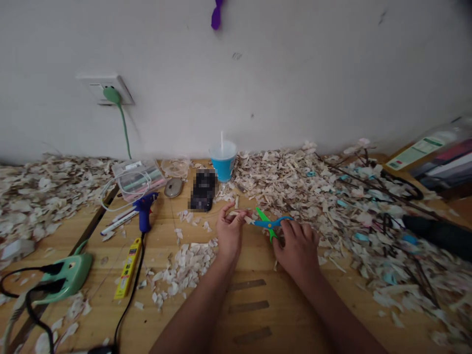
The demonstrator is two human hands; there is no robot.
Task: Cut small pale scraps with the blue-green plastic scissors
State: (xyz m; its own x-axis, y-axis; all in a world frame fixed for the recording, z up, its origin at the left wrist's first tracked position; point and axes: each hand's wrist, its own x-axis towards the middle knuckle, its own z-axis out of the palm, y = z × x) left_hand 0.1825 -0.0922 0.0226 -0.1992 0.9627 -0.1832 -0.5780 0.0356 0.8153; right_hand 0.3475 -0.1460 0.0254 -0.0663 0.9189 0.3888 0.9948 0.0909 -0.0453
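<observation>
My right hand (298, 248) grips a pair of scissors (270, 224) with one blue and one green half, fingers in the handles and the blades spread apart. The blade tips point left toward my left hand (230, 227). Between its thumb and fingers, my left hand pinches a small pale flake (250, 221), perhaps a dried petal or paper scrap, close to the blades. A heap of small pale pieces (190, 265) lies on the wooden table (254, 270), left of my left forearm.
Drifts of pale flakes (280, 172) cover the back and right. Behind my hands stand a blue cup (223, 164) with a straw and a blurred-out dark object (202, 191). At left are a blue glue gun (145, 211), a yellow box (127, 268) and a green power strip (72, 278).
</observation>
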